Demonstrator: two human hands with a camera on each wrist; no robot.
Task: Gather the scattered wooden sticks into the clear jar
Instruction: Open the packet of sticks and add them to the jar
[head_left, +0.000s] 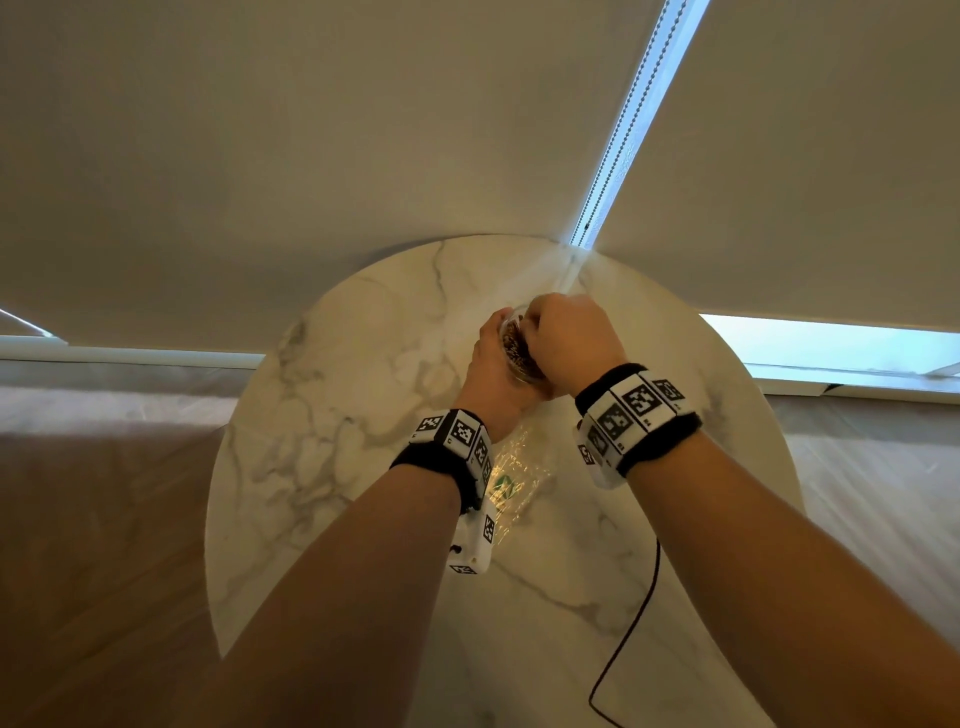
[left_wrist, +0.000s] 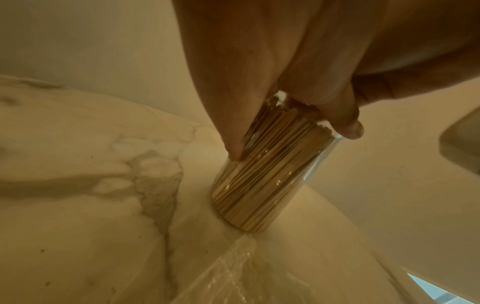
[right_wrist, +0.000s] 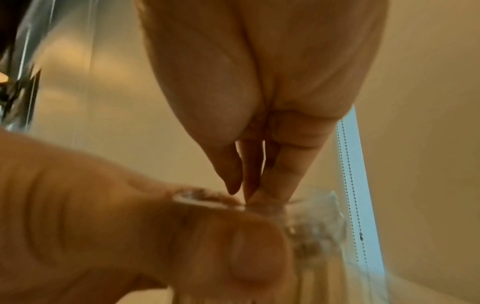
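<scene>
Left hand (head_left: 493, 364) wraps the clear jar (left_wrist: 262, 170), which stands on the marble table (head_left: 332, 415) packed with wooden sticks (left_wrist: 270, 164). Right hand (head_left: 569, 338) hovers over its mouth, fingertips (right_wrist: 262, 193) pinched together at the rim; anything between them is hidden.

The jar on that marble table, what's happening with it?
A person's left hand grips the clear jar, standing on the marble table and packed with wooden sticks. The right hand is at the jar's mouth, fingertips together. A crinkled plastic wrapper lies nearby.
</scene>
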